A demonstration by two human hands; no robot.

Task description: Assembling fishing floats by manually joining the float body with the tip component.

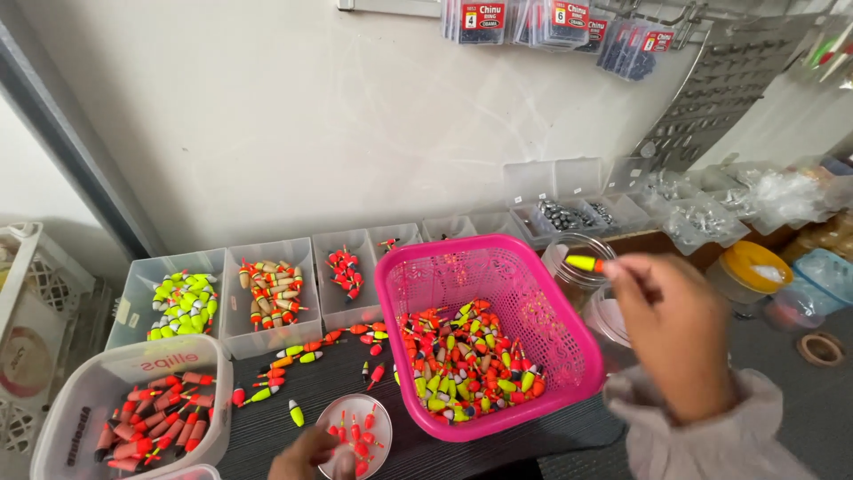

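We see our right hand (671,333) bare, its wrist wrapped in a loose, pale pinkish-grey fabric sleeve (711,431), gathered and crumpled at the cuff. Our left hand (306,453) shows bare, no sleeve visible.

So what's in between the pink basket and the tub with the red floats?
Loose floats lie scattered on the dark table between the pink basket and the tub, seen from the head camera.

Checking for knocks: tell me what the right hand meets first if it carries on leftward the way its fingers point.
Probably the pink basket's far rim: the right hand holds a yellow float pointing left above it. Depth is unclear; it might pass over.
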